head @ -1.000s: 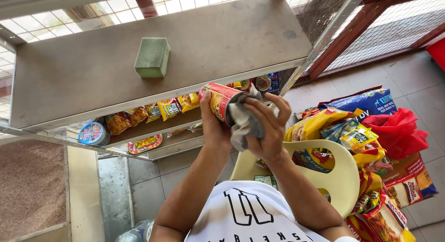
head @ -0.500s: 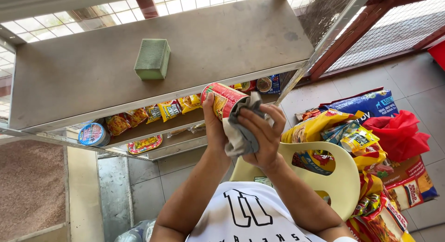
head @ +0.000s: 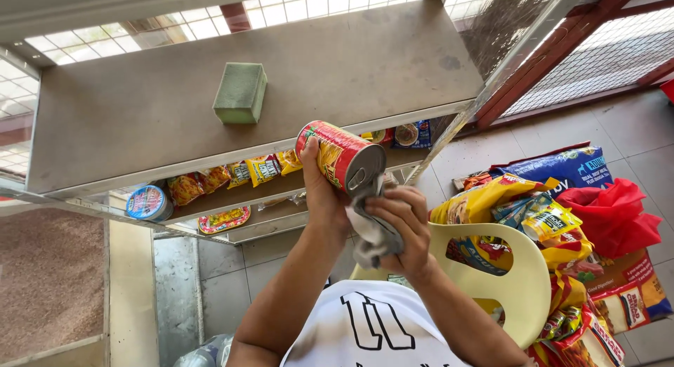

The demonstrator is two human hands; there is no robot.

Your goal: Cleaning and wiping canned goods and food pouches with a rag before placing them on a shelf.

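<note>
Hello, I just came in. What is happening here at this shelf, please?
A person holds a red and yellow can in the left hand and presses a grey cloth against its metal end with the right hand, above a grey shelf. A green sponge lies on that shelf. Snack packets sit on the lower shelf, and more bags are piled on a pale yellow plastic chair.

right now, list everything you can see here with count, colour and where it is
can: 1, red and yellow, held above the shelf edge
cloth: 1, grey, at the can's end
sponge block: 1, green, on the top shelf
snack packets: several, yellow and orange, lower shelf
chair: 1, pale yellow, right
bags: several, blue, red, yellow, on the floor
left hand: grips the can
right hand: holds the cloth
</note>
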